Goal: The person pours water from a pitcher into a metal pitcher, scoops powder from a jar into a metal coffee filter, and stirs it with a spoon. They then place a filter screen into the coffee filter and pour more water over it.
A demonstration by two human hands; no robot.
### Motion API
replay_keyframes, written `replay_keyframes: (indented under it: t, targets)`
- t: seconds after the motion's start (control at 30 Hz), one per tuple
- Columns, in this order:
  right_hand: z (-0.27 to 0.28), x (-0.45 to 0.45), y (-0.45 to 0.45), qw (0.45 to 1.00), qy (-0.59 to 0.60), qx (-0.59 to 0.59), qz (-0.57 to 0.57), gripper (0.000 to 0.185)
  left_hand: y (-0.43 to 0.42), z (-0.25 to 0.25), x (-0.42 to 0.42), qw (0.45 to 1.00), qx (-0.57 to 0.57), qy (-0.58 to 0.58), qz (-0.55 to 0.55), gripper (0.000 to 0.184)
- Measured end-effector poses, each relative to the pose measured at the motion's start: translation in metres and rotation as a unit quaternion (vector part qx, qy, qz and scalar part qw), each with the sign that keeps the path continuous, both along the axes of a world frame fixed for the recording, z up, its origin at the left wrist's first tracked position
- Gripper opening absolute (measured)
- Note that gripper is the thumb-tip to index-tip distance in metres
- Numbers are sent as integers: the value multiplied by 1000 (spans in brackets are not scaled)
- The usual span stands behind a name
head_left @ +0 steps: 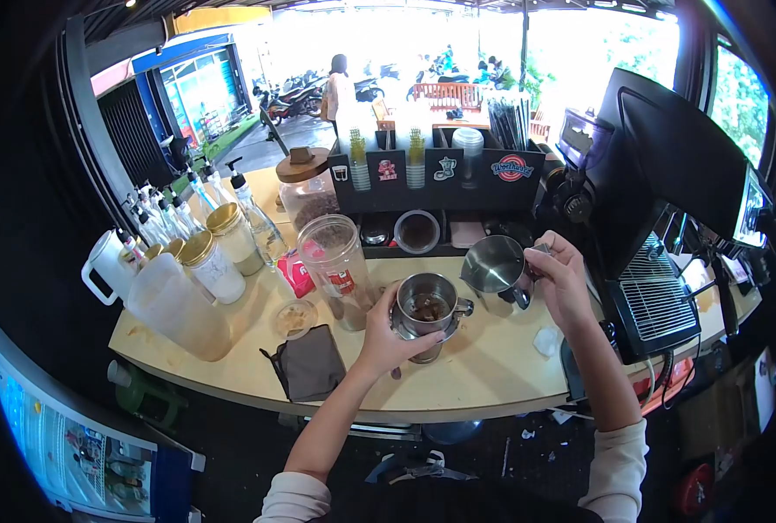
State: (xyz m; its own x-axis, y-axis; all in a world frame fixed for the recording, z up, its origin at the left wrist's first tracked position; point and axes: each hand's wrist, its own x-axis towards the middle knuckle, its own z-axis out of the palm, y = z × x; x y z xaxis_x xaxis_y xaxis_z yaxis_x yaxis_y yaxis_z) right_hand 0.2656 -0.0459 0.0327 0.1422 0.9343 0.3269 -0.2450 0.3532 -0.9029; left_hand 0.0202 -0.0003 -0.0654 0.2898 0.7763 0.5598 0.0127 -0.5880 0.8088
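Note:
My left hand (394, 336) is closed around the side of a metal coffee drip filter (428, 305), with the thumb across its front. Dark, wet-looking contents show inside, and a small cup (427, 350) is partly visible under it. To the right, a stainless steel pitcher (494, 264) is level with the filter's rim or slightly above, its spout towards the filter. My right hand (562, 277) is closed at the pitcher's handle side; the fingers partly hide the grip. A tall clear jar (331, 253) with a red label stands just left of the filter.
A folded dark cloth (311, 364) and a round lid (295, 319) lie left of my left hand. A plastic jug (179, 309) and gold-lidded jars (222, 275) stand further left. Behind is a black cup organizer (431, 179); an espresso machine (658, 296) is at right. A person (337, 91) stands outside.

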Motion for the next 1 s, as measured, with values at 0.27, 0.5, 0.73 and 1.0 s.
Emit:
replay_keyframes:
  t: [0.27,0.5,0.73,1.0]
  targets:
    - [11,-9,8,998,-56,2,-4,20,3,-1,-1,1000,-5,6,0,76]
    - [25,-20,7,997,-76,-31,-4,21,7,-9,-2,1000,1,15,13,78]
    - [20,-15,14,992,-121,-16,0,20,7,-12,-4,999,4,34,24,82]
    - [28,-24,13,990,-132,-41,-12,19,9,-16,-4,999,10,45,22,81]
